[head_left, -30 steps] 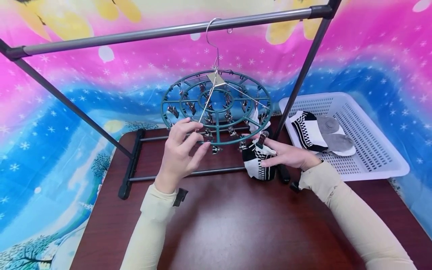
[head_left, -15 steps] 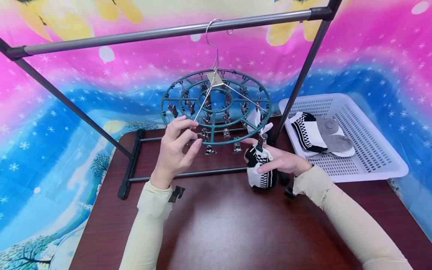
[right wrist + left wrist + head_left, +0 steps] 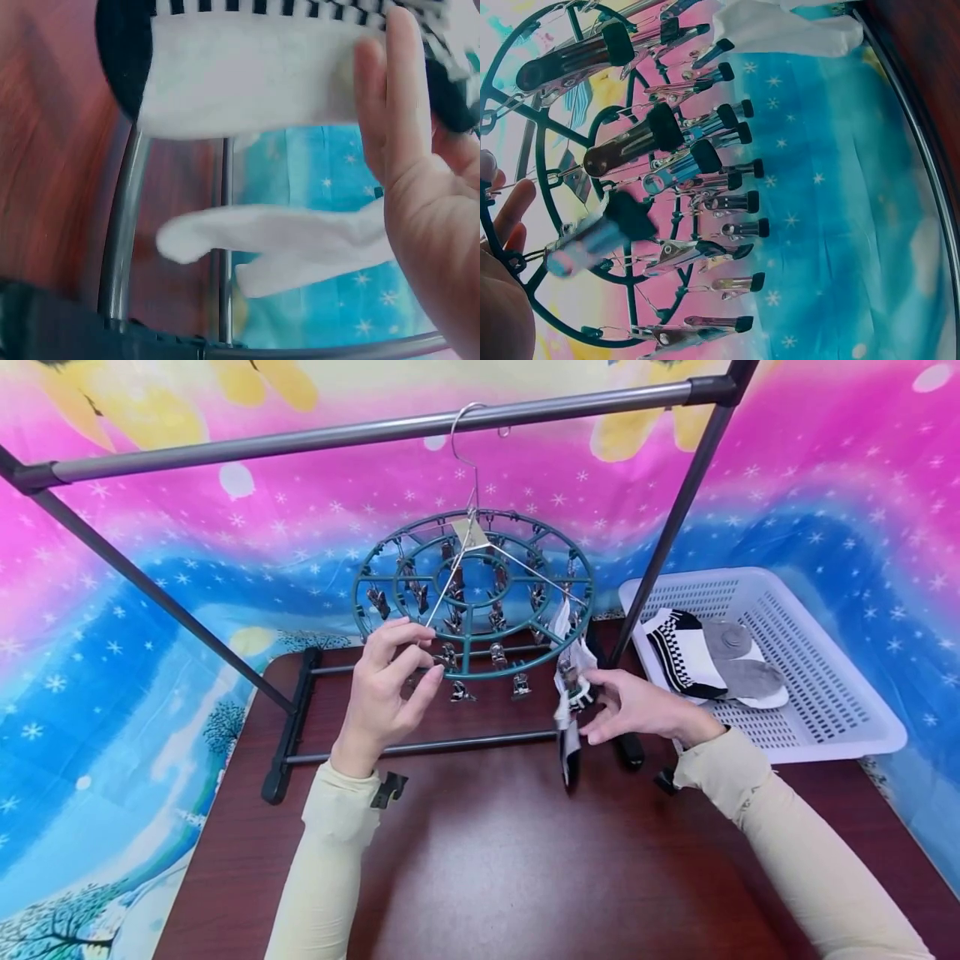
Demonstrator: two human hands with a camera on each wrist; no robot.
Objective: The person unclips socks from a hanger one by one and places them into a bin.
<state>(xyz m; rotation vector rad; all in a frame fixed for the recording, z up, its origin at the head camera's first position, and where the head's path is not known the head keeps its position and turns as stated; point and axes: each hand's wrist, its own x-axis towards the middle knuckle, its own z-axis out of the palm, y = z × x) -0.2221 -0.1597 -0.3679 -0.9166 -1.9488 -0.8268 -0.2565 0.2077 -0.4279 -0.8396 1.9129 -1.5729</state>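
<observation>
A green round clip hanger (image 3: 467, 672) hangs by its metal hook from the rack's top bar. My left hand (image 3: 390, 693) holds it at the near left, fingers curled at its rim and cord. A black-and-white checkered sock (image 3: 567, 752) dangles, turned edge-on, from a clip on the near right. My right hand (image 3: 637, 703) is right beside that sock; in the right wrist view its fingers (image 3: 409, 90) are straight, in front of the checkered sock (image 3: 247, 75). Behind it hangs a white sock (image 3: 300, 232). Several bare metal clips (image 3: 630, 146) hang from the ring in the left wrist view.
A white plastic basket (image 3: 840, 693) stands at the right, holding a checkered sock (image 3: 686, 652) and grey-and-white socks (image 3: 750, 672). The dark rack (image 3: 375, 435) stands on the brown table (image 3: 487, 860). A patterned cloth (image 3: 187, 610) covers the wall behind.
The checkered sock has turned from facing me to edge-on, and my right hand has loosened at it. The hanger and my left hand have shifted slightly left.
</observation>
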